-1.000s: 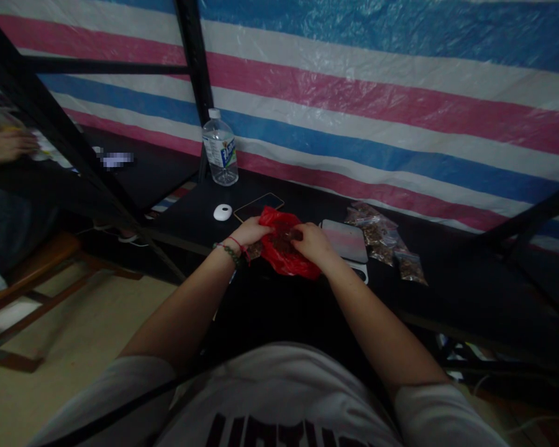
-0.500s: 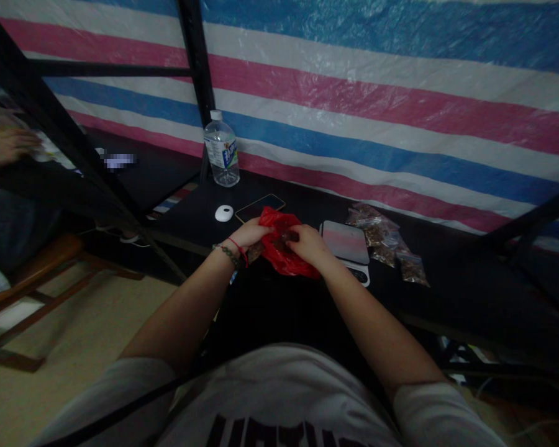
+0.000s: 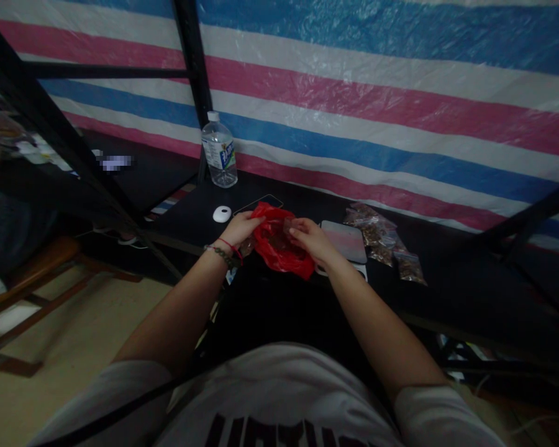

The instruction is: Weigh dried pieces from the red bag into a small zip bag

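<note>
My left hand (image 3: pixel 239 228) and right hand (image 3: pixel 310 239) each pinch an edge of a red plastic bag (image 3: pixel 279 247), holding it open on the black table (image 3: pixel 447 292). A small scale (image 3: pixel 345 241) sits just right of it, near clear filled packets (image 3: pixel 384 239).

This looks like a makeshift packing stall or small workshop rather than a home: the back wall is a striped tarpaulin (image 3: pixel 377 93) in pink, blue and white, hung behind bare black metal posts (image 3: pixel 193 74) and braces. A dark desk (image 3: pixel 470 292) carries a small digital scale (image 3: pixel 345 243) at its middle, with a row of little clear bags of brownish bits (image 3: pixel 382 239) just beside it toward the right edge. A water bottle (image 3: pixel 219 152) stands at the back left corner, and a wooden chair (image 3: pixel 37 273) sits on bare floor to the left.
</note>
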`<state>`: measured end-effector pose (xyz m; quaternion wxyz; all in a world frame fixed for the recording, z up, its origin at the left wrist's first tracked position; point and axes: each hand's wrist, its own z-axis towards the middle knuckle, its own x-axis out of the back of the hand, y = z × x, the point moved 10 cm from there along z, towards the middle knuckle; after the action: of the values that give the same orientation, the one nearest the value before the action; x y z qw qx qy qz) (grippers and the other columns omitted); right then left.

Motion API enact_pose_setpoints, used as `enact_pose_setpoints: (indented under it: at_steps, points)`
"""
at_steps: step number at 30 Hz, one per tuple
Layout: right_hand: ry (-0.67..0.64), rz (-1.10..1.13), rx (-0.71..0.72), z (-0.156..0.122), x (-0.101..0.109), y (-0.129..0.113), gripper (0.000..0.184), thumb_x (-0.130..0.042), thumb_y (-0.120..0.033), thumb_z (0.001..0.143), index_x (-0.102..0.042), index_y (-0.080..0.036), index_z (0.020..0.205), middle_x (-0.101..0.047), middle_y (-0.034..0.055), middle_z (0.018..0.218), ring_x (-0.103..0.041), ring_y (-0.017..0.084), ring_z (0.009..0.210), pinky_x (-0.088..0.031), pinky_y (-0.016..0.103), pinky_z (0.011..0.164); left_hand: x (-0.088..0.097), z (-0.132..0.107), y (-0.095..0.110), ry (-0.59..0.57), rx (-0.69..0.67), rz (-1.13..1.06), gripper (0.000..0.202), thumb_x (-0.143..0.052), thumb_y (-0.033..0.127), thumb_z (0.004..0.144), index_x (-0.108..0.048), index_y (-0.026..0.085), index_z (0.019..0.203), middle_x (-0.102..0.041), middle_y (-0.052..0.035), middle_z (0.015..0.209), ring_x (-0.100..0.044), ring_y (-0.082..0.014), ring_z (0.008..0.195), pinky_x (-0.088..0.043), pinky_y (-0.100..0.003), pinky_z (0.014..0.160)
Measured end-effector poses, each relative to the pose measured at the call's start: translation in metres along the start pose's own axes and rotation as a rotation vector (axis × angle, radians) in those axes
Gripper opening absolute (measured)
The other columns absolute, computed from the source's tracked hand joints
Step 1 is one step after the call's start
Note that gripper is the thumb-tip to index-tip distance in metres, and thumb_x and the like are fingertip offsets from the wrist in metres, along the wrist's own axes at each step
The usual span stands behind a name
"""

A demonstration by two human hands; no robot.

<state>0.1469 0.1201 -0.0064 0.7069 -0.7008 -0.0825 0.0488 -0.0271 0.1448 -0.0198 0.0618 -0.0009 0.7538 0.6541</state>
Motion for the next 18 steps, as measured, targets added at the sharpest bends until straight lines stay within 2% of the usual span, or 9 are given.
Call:
enact_pose_setpoints:
  at_steps: [5,10,14,18]
  points:
    - [-0.01,-0.027,0.023,-0.004,-0.003,-0.007,0.025,-0.06,-0.023,0.079,-0.051,-0.019,0.102,-0.063,0.0067,0.109,-0.062,0.016,0.096,-0.051,0.032,0.084,0.007,0.003,-0.003,0.014,-0.007,0.148,0.025,-0.065,0.037,0.079,-0.068,0.013,0.085,-0.071,-0.0057,0.071,-0.063,-0.0133,0.055,-0.049,-0.024,0.055]
    - [0.056,-0.034,-0.048,-0.01,0.008,-0.009,0.026,-0.055,-0.022,0.081,-0.045,-0.021,0.105,-0.061,0.0057,0.11,-0.063,0.015,0.094,-0.053,0.031,0.08,0.014,0.004,0.003,0.044,-0.061,0.32,0.024,-0.066,0.036,0.077,-0.07,0.014,0.086,-0.073,-0.0065,0.074,-0.065,-0.0153,0.061,-0.049,-0.023,0.057]
    - [0.096,0.013,-0.08,-0.013,0.016,-0.012,0.026,-0.055,-0.022,0.081,-0.043,-0.023,0.104,-0.06,0.0029,0.105,-0.063,0.013,0.085,-0.053,0.029,0.077,0.004,-0.002,0.012,0.004,-0.112,0.375,0.027,-0.066,0.037,0.078,-0.07,0.013,0.088,-0.073,-0.008,0.075,-0.067,-0.0173,0.067,-0.051,-0.024,0.063]
    - [0.067,-0.024,-0.075,-0.02,0.016,-0.01,0.025,-0.056,-0.022,0.08,-0.043,-0.023,0.101,-0.06,0.0028,0.104,-0.063,0.012,0.081,-0.054,0.027,0.071,0.0,-0.011,0.031,-0.015,-0.213,0.594,0.038,-0.071,0.042,0.072,-0.07,0.014,0.097,-0.073,-0.0088,0.089,-0.067,-0.0195,0.078,-0.051,-0.026,0.072]
